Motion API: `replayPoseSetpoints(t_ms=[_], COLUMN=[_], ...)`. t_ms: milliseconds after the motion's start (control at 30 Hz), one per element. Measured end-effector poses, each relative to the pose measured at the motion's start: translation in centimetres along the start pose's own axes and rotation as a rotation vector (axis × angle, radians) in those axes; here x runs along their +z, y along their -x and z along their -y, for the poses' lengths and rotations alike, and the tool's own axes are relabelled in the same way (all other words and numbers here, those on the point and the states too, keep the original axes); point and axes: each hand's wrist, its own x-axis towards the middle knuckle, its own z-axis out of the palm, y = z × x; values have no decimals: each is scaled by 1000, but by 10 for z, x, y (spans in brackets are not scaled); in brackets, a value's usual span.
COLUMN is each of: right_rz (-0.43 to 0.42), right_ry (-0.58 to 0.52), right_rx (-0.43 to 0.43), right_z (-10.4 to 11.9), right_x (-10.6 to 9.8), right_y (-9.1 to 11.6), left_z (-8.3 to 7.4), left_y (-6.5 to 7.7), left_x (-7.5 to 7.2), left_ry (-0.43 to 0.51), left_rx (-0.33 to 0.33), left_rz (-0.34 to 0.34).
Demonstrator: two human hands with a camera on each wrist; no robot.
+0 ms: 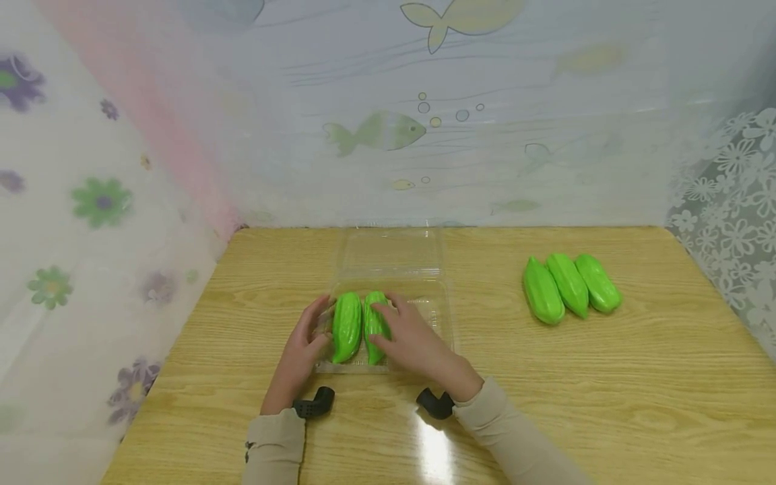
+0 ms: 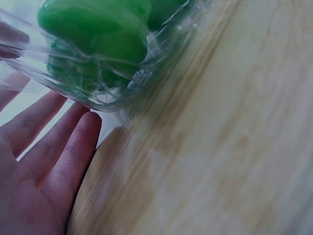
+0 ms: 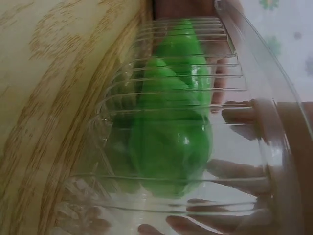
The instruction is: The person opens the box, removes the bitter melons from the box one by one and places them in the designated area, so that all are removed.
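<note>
An open clear plastic clamshell box (image 1: 439, 316) lies on the table, its lid (image 1: 391, 250) folded back toward the wall. Inside, two glossy green ridged gourds, perhaps toy ones, lie side by side: a left gourd (image 1: 347, 328) and a right gourd (image 1: 376, 323). My left hand (image 1: 306, 340) is at the box's left side; in the left wrist view its extended fingers (image 2: 73, 156) reach the plastic wall. My right hand (image 1: 415, 337) reaches over the right wall, with thumb and fingertips spread on the right gourd. Through the plastic, the right wrist view shows green gourds (image 3: 171, 142).
Three more green gourds (image 1: 571, 289) lie together at the right on the wooden table (image 1: 515, 397). A patterned curtain (image 1: 376, 81) hangs behind the table, with flowered sheets at both sides. Dark wrist mounts (image 1: 315, 403) sit below the hands.
</note>
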Motion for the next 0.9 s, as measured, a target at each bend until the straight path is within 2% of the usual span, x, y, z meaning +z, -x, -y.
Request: replayPoseSetpoints(t_ms=[367, 567, 900], right_rz=[67, 116, 137], right_ry=[-9, 23, 43], right_rx=[-6, 0, -27], right_z=[-1, -1, 0], right_x=[0, 1, 0], right_y=[1, 1, 2], left_z=[0, 1, 1], left_y=[-1, -1, -1], left_x=[0, -1, -1], left_ry=[-1, -21, -27], left_rx=[9, 4, 24], left_rz=[7, -2, 25])
